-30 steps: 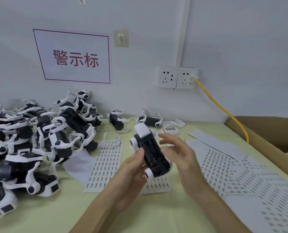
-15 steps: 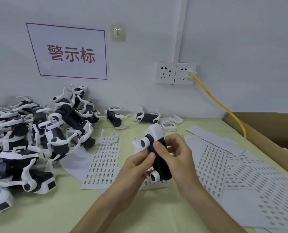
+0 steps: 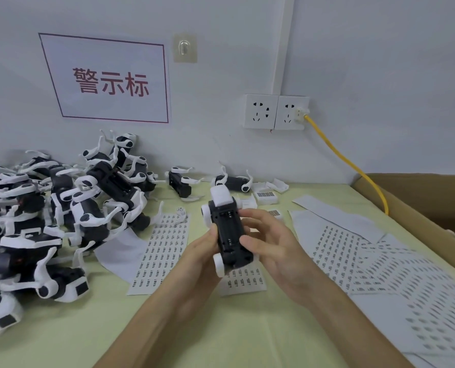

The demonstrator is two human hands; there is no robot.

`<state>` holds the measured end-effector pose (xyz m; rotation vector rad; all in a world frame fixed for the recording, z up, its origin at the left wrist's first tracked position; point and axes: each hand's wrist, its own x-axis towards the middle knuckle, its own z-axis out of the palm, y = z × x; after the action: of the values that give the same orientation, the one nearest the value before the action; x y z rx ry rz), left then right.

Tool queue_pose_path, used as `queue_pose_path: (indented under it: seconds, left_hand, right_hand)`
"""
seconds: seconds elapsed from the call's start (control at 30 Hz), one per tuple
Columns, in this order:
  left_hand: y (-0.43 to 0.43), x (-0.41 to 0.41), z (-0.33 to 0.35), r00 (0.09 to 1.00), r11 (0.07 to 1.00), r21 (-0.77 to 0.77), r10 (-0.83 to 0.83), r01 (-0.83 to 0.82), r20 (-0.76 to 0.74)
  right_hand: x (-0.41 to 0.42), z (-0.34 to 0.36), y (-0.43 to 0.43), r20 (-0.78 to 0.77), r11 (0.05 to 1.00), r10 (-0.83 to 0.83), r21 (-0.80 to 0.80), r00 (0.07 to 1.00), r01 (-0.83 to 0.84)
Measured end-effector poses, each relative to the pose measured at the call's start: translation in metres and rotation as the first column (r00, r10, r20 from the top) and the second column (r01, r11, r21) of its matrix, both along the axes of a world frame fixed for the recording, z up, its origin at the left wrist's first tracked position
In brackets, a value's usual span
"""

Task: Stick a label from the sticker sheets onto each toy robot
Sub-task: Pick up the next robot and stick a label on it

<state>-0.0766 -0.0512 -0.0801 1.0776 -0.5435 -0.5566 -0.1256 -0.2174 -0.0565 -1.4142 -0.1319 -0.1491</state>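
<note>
Robot belly-up again
I rolled the toy robot [image 3: 227, 232] underside up; my right hand [image 3: 274, 251] slid round to its side.

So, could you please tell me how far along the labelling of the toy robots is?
Done: the sheets on the right look largely peeled, so many labels seem used. In hand: the left hand and right hand hold one toy robot, underside up, no label visible. Left: the pile of robots, labelling unclear, beside a fuller sticker sheet.
</note>
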Motion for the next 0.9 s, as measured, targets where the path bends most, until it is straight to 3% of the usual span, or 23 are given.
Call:
queue_pose_path:
  seconds: [0.17,0.23,0.33,0.4,0.47,0.53,0.57,0.63,0.73,0.9]
  left_hand:
    - [-0.003,-0.002,-0.001,0.995,0.998,-0.065,0.008,-0.015,-0.098]
    - [-0.002,-0.002,-0.004,0.994,0.998,-0.047,0.026,-0.031,-0.104]
    - [-0.002,-0.003,0.001,0.991,0.998,-0.039,0.048,-0.054,-0.127]
    - [0.000,-0.001,0.007,0.976,0.990,-0.070,0.109,-0.124,-0.188]
    - [0.006,0.007,0.007,0.922,0.953,-0.127,0.223,-0.274,-0.316]
    - [0.013,0.016,0.006,0.874,0.909,-0.141,0.320,-0.393,-0.366]
    - [0.016,0.019,0.005,0.852,0.891,-0.134,0.357,-0.433,-0.383]
    - [0.019,0.023,0.003,0.808,0.863,-0.099,0.415,-0.495,-0.418]
    - [0.020,0.024,0.002,0.785,0.850,-0.083,0.438,-0.521,-0.439]
    - [0.019,0.023,0.003,0.815,0.873,-0.106,0.393,-0.477,-0.426]
  right_hand:
    - [-0.001,-0.007,0.011,0.119,0.930,-0.212,-0.279,0.970,0.238]
    - [0.000,-0.009,0.013,0.135,0.924,-0.225,-0.283,0.965,0.256]
    - [0.004,-0.004,0.006,0.023,0.973,-0.198,-0.119,0.980,0.200]
    - [0.006,-0.005,-0.001,-0.009,0.945,-0.278,-0.181,0.961,0.271]
    - [0.010,-0.013,-0.006,0.061,0.770,-0.421,-0.503,0.905,0.392]
    - [0.010,-0.026,-0.003,0.061,0.439,-0.466,-0.850,0.883,0.291]
    - [0.010,-0.031,0.000,0.039,0.308,-0.479,-0.928,0.877,0.209]
    - [0.011,-0.041,0.004,0.005,0.195,-0.462,-0.975,0.887,0.107]
    - [0.012,-0.049,0.006,-0.047,0.198,-0.413,-0.979,0.910,0.040]
    - [0.013,-0.039,0.005,-0.043,0.371,-0.373,-0.923,0.927,0.107]
